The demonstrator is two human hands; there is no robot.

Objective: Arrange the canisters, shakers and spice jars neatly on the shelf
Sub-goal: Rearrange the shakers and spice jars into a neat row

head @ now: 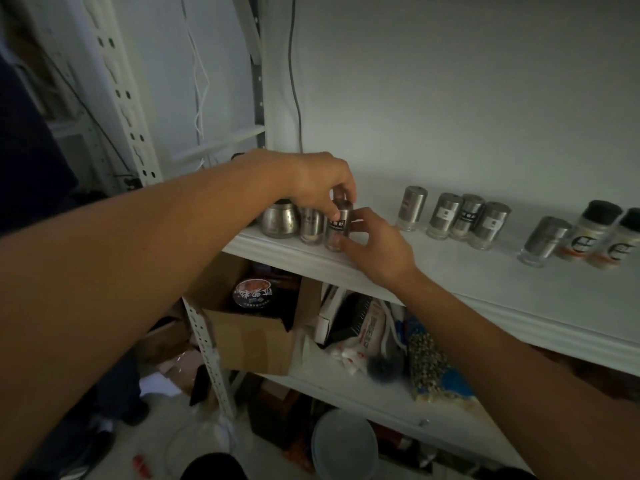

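Left hand (318,183) fingers pinch the top of a steel shaker (338,226); right hand (375,242) fingers grip its base. Squat canister (280,219) just left of them on the shelf (450,271).

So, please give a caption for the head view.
Both hands set a steel shaker beside a canister on the white shelf.

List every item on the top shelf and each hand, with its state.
labelled shaker: upright at shelf edge, held by both hands
left hand: gripping its top
right hand: gripping its side
squat canister: upright
lone shaker: upright
three clustered shakers: upright
two black-capped spice jars: upright
white shelf: partly filled
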